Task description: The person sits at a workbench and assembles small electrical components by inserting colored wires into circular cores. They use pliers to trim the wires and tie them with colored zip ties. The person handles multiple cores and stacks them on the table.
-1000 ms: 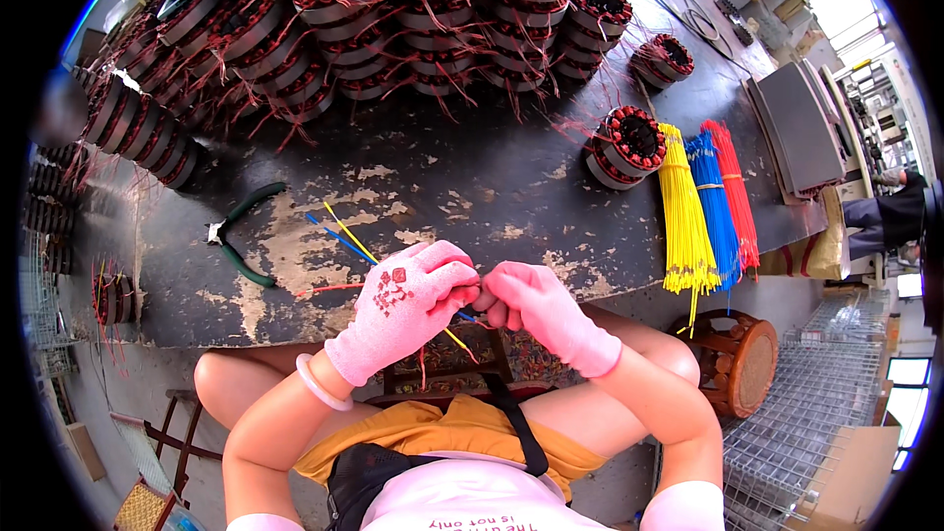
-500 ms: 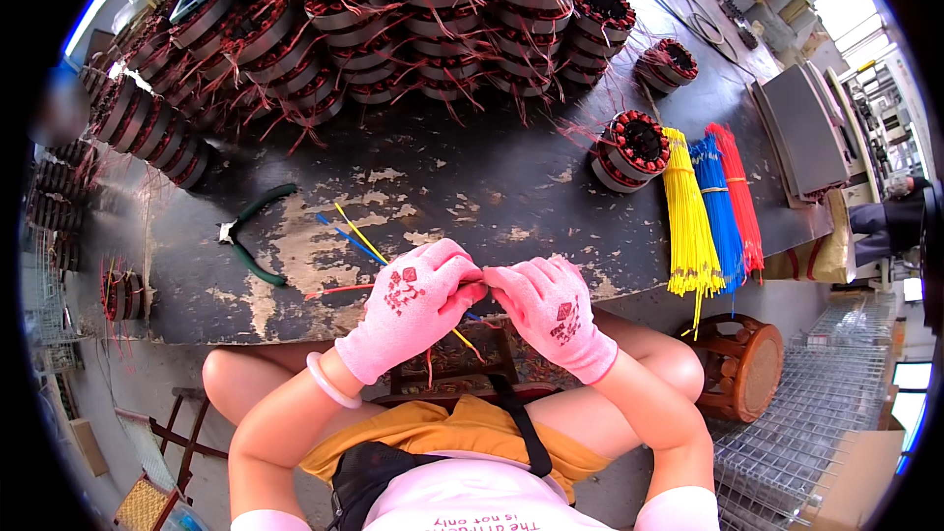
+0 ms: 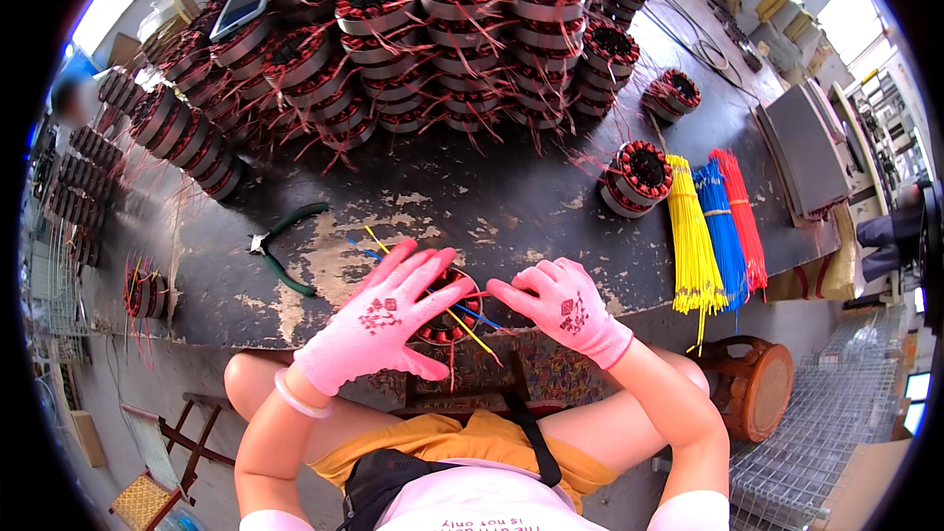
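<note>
A wound motor stator [image 3: 441, 332] with red coils sits at the table's near edge, largely hidden beneath my left hand [image 3: 385, 317]. That pink-gloved hand is open, fingers spread across the stator and thumb on its near side. Yellow wire [image 3: 476, 338] and blue wire [image 3: 478, 317] stick out from the stator, their other ends showing beyond my fingers. Just right of it, my right hand [image 3: 562, 307], gloved in pink too, is closed in a pinch on a red wire [image 3: 476, 295] that runs from the stator.
Green-handled cutters [image 3: 285, 246] lie at left. Tall stacks of stators [image 3: 462, 29] fill the back. Two short stators [image 3: 639, 177] stand at right, beside bundles of yellow wires [image 3: 694, 246], blue wires [image 3: 720, 236] and red wires [image 3: 739, 226]. A wooden stool [image 3: 757, 388] is below.
My hands were pinched together over the stator. The left has opened and spread over it, while the right has drawn slightly away with the red wire. The whole view has shifted a little.
</note>
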The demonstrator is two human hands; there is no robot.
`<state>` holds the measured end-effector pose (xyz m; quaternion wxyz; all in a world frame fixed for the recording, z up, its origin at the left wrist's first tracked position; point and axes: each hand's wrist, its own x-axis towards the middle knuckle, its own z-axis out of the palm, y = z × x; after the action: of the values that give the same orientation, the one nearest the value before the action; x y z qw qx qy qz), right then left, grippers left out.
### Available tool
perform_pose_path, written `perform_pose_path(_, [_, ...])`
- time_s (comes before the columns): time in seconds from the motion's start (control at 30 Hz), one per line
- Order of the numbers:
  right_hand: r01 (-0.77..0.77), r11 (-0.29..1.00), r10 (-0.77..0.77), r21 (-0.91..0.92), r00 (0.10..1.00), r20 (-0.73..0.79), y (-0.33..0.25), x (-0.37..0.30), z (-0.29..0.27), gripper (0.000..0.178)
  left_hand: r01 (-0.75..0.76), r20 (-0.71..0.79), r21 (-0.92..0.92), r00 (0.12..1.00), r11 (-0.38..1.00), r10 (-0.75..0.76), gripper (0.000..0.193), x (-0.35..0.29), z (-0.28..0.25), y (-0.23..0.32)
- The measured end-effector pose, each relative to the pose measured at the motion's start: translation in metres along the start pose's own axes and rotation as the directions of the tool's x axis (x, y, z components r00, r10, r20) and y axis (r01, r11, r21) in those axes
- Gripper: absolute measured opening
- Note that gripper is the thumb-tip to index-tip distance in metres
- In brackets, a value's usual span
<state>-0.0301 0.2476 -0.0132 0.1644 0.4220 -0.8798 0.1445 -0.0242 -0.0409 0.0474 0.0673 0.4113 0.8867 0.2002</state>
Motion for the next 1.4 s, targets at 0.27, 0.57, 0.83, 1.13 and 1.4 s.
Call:
perform_pose_path(0.27, [-0.178,0.928,0.148,0.328,0.983,0.112,0.009,0.036,-0.025,0.038,-0.06,-0.197,0.075,0.978,0.995,0.074,0.092,-0.006,0.036,-0.017])
perform_pose_path(0.57, [0.016,1.0,-0.01,-0.015,0.956,0.292,-0.098,0.225,0.079,0.101,0.054,-0.386,-0.05,0.92,0.997,-0.069,0.068,-0.002,0.103,-0.007])
perform_pose_path(0.83, [-0.062,0.994,0.097,-0.085,0.851,0.516,-0.123,0.265,0.115,0.114,-0.122,-0.788,0.09,0.599,0.988,0.146,0.035,0.036,0.168,-0.026])
perform_pose_path(1.13, [-0.758,0.218,0.098,0.614,0.643,0.759,-0.047,0.256,0.114,0.044,-0.165,-0.832,0.145,0.513,0.976,0.21,0.064,0.021,0.103,-0.011])
perform_pose_path(1.4, [-0.602,-0.445,-0.204,0.663,0.789,0.58,0.017,0.159,0.043,0.076,-0.011,-0.719,0.207,0.676,0.978,0.16,0.057,0.017,0.112,-0.013])
